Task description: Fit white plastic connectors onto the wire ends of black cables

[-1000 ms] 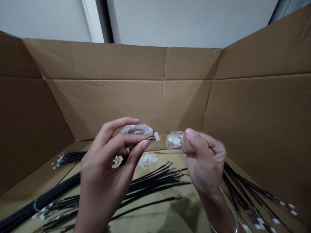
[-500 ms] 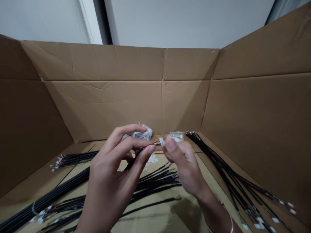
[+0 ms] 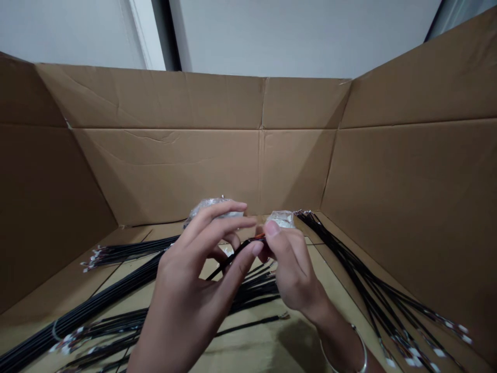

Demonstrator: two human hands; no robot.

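Note:
Near the middle, my left hand pinches a thin black cable between thumb and fingers, close to where its sleeve ends. Short orange and red wires come out of the sleeve and run to my right hand. My right thumb and forefinger are closed on the end of these wires. The white connector at that end is hidden behind the fingers now. Below my hands lie several black cables with bare wire ends.
Cardboard walls stand at the back and both sides. A thick cable bundle lies left, cables with white connectors right. A shorter bundle lies at back left. Two clear plastic bags rest by the back wall.
My left hand has moved right, closer to my right hand. The white connector, visible between them before, is now covered by my fingers, and less wire shows.

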